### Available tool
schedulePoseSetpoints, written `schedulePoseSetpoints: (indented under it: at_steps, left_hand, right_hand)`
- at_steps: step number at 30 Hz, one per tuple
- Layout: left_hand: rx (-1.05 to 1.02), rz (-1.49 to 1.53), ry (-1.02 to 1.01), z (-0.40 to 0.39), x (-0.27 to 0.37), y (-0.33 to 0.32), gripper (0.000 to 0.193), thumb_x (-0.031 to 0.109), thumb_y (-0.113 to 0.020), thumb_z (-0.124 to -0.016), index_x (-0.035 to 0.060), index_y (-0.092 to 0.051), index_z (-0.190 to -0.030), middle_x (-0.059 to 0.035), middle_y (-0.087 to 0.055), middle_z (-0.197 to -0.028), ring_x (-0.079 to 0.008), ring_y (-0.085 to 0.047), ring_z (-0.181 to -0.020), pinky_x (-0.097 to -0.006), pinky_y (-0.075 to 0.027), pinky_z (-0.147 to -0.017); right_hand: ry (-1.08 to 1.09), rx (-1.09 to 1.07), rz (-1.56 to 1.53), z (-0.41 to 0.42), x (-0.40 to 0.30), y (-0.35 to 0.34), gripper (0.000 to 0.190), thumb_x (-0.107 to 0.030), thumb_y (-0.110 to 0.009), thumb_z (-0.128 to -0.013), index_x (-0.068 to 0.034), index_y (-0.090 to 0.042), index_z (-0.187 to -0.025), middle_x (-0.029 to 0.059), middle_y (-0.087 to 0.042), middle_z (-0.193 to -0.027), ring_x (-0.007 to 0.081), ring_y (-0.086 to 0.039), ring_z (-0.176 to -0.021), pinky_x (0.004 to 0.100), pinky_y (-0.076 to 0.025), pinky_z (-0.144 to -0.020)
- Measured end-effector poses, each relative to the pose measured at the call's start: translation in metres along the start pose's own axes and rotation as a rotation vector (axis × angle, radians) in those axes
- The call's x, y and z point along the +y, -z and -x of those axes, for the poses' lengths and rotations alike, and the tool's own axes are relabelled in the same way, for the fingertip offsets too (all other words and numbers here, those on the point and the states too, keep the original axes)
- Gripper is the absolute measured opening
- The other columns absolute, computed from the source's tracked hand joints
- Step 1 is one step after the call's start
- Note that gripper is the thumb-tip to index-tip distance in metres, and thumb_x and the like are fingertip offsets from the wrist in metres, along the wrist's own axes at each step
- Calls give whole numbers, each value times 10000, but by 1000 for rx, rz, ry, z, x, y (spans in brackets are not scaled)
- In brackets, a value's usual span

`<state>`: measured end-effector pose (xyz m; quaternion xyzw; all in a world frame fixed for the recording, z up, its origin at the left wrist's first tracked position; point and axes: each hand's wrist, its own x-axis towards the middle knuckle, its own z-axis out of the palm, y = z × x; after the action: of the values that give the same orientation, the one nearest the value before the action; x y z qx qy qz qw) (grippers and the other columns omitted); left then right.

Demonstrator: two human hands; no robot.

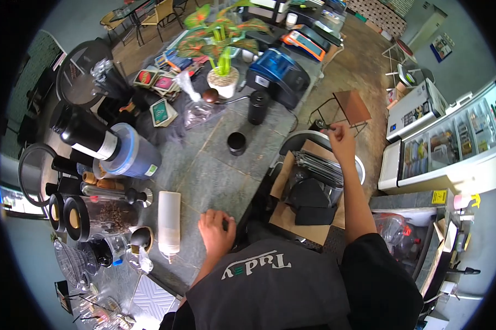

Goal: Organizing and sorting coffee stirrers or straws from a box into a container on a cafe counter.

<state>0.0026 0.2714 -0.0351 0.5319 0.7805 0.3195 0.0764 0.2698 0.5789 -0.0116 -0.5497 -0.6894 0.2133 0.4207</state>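
Note:
My left hand (217, 229) rests at the near edge of the grey tiled counter (215, 181), fingers loosely curled and nothing visible in them. A white squeeze bottle (169, 220) lies just to its left. Raised to the right, beyond the counter, my right hand (342, 142) pinches a small dark object (320, 125) with a rounded end; its exact kind is unclear. Below that hand sits an open cardboard box (283, 214) holding black flat items and silvery packets. A short black cup (236, 143) stands on the counter, near a black hand coffee grinder (258, 108) with a wooden-knobbed crank.
At the left are a blue-lidded tub (138, 154), a black bottle (87, 136) and a jar of coffee beans (103, 218). A potted plant (223, 80), a blue-black printer (278, 76) and scattered cards (164, 112) occupy the far counter. A brown stool (352, 107) stands beyond.

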Motion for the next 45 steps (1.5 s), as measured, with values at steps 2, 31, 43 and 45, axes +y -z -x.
schedulePoseSetpoints:
  at_steps: [2,31,43,45]
  left_hand:
    - [-12,-22,-9,1,1,0,124,148,-676,-720,99,-562,-724,-86,-518,-809,-302,-505,-814,-432,-377,-728]
    - [67,-128,-17,1,9,-7,135,115,-630,-746,53,-511,-725,-115,-489,-769,-319,-479,-765,-440,-381,-713]
    - [110,-68,-42,4,5,-3,132,159,-650,-739,81,-544,-741,-116,-529,-798,-330,-514,-805,-443,-399,-723]
    - [86,-71,-24,6,6,-2,140,190,-648,-746,88,-553,-759,-115,-527,-840,-328,-513,-835,-441,-409,-738]
  right_hand:
    - [-54,-130,142,24,71,3,129,-79,-658,-751,-39,-651,-873,81,-631,-660,166,-617,-606,296,-473,-581]
    - [273,-375,454,69,103,-23,135,-183,-712,-729,-76,-643,-775,113,-655,-790,303,-627,-807,451,-452,-711]
    - [180,-322,-607,-4,-114,33,61,-51,-654,-880,-7,-649,-921,18,-660,-827,64,-572,-681,205,-448,-612]
    - [242,-334,-808,-22,-181,34,115,-100,-598,-934,-4,-612,-997,51,-655,-864,45,-550,-675,191,-446,-613]
